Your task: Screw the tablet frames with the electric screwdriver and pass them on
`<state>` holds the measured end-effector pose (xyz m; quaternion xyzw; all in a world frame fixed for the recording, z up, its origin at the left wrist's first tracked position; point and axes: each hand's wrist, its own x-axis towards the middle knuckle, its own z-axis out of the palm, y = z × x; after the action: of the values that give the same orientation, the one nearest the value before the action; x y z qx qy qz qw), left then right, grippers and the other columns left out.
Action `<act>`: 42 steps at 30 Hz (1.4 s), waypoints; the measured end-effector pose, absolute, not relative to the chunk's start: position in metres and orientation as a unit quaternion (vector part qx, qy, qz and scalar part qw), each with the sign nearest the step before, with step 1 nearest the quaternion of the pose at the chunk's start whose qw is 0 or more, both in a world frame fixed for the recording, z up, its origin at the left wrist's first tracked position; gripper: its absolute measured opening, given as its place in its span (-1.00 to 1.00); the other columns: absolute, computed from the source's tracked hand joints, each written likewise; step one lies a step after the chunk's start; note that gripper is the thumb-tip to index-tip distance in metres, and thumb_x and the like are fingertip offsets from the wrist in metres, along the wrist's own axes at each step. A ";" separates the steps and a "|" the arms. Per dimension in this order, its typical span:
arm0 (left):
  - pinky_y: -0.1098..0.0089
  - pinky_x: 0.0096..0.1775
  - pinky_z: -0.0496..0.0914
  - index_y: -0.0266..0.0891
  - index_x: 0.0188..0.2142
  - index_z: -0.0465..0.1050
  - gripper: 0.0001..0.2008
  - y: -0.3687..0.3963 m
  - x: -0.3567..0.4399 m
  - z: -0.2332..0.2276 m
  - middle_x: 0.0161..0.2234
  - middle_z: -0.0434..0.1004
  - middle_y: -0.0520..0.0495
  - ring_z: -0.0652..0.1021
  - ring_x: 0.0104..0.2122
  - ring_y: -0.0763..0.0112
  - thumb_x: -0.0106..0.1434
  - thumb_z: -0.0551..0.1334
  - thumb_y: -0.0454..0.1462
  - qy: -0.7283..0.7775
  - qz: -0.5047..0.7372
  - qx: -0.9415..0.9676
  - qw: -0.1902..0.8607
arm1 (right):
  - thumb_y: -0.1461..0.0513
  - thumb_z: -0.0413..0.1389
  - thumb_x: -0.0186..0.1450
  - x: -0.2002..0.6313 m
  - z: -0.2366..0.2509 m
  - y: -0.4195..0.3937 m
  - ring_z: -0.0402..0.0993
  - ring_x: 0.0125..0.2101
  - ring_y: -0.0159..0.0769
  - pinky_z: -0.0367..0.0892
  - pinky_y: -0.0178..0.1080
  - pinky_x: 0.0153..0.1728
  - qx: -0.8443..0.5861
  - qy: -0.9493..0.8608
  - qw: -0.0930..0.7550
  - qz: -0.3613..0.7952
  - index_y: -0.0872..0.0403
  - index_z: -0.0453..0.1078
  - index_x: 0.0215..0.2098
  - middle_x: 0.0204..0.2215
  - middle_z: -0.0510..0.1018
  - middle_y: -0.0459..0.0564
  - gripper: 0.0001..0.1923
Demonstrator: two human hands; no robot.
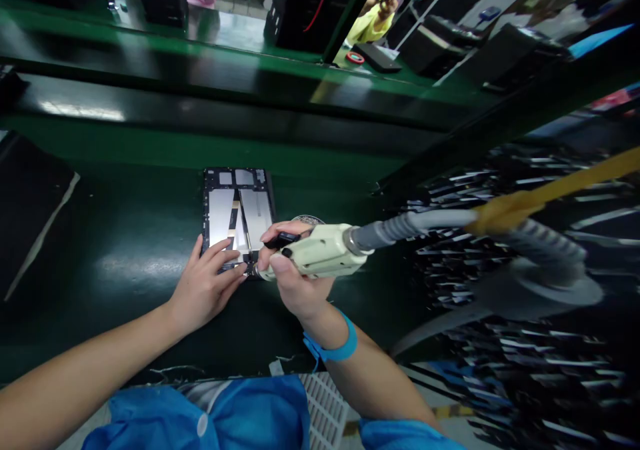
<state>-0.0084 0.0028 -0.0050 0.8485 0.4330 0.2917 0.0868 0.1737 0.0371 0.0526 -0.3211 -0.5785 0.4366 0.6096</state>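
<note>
An opened tablet [215,213] lies on the green bench, its silver battery panels, black frame and a slanting ribbon cable exposed. My left hand [203,287] rests on its lower left part, fingers stretched out and apart, with the fingertips near the bottom edge. My right hand [303,293] is wrapped round a pale green power screwdriver [325,253], held nearly level. The screwdriver's nose points left at the tablet's lower edge, close to my left fingertips; its tip is too small to make out. Partly hidden behind my right hand is a round dish [309,219] of small bits.
A thick grey hose [425,222] runs right from the screwdriver, tied to a yellow strap [565,187]. Dense dark racked parts [505,337] fill the right side. A black box [30,217] stands left. Beyond the raised ledge [225,113], people in pink and yellow sleeves are visible.
</note>
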 end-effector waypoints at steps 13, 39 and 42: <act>-0.34 0.26 0.16 -0.11 -0.01 0.57 -0.79 0.001 -0.007 -0.003 0.06 0.56 -0.15 0.44 0.23 0.01 0.45 0.20 -0.33 0.437 0.284 0.848 0.095 | 0.15 0.27 0.30 0.169 0.044 0.034 0.54 -0.44 -0.32 0.56 -0.17 -0.38 -0.334 -0.587 0.598 0.432 -0.05 0.38 -0.04 -0.28 0.53 -0.07 -0.71; -0.34 0.33 0.05 -0.12 -0.04 0.57 -0.79 -0.001 -0.016 -0.010 -0.01 0.65 -0.04 0.56 0.11 0.17 0.41 0.24 -0.39 0.388 0.310 0.862 0.098 | 0.11 0.26 0.26 0.240 0.038 0.106 0.43 -0.62 -0.46 0.44 -0.29 -0.55 -0.484 -0.482 0.695 0.224 0.03 0.40 -0.21 -0.37 0.55 -0.12 -0.78; -0.33 0.34 0.05 -0.12 -0.04 0.57 -0.79 0.000 -0.017 -0.009 0.00 0.65 -0.04 0.56 0.12 0.18 0.42 0.25 -0.39 0.384 0.316 0.861 0.104 | 0.13 0.27 0.25 0.238 0.037 0.106 0.43 -0.62 -0.46 0.41 -0.30 -0.57 -0.477 -0.483 0.698 0.226 0.03 0.40 -0.22 -0.39 0.56 -0.12 -0.79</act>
<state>-0.0168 0.0005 -0.0094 0.8615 0.3837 0.3159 0.1040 0.2381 0.1060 0.0371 -0.4774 -0.4834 0.2258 0.6982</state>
